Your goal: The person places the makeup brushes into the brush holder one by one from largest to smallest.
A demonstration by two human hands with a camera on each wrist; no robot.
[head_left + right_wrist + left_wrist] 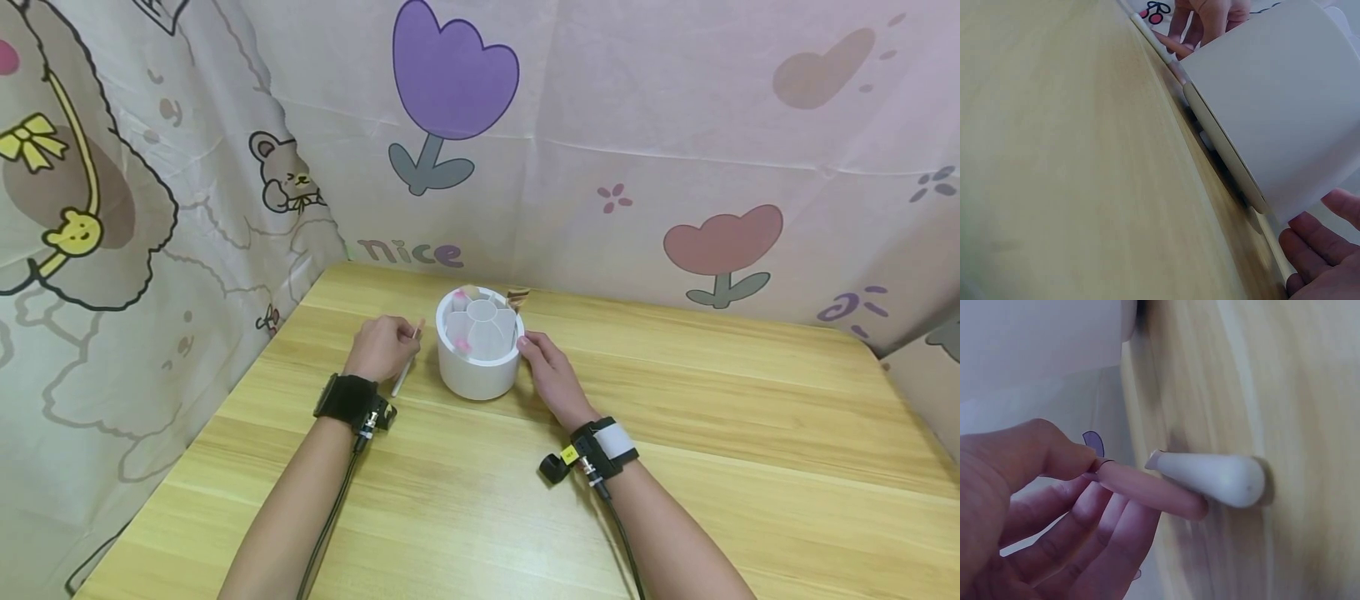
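My left hand (381,348) pinches a makeup brush with a pink handle (1154,492) between thumb and fingers, low over the table; its head is hidden by the fingers. Right beside it lies a white-handled stick, likely a second brush (1222,478), its rounded end toward the left wrist camera. Between both hands stands a white round brush holder (478,379) divided into compartments. My right hand (553,375) rests its fingertips against the holder's right side. In the right wrist view those fingers (1316,240) sit at the holder's lower edge.
Inside the holder show pink tufts (461,344), a beige tuft (469,292) and a brown striped piece (517,298). The wooden table (712,417) ends at a printed cloth (592,100) behind and at the left. Cables (330,517) run along both forearms.
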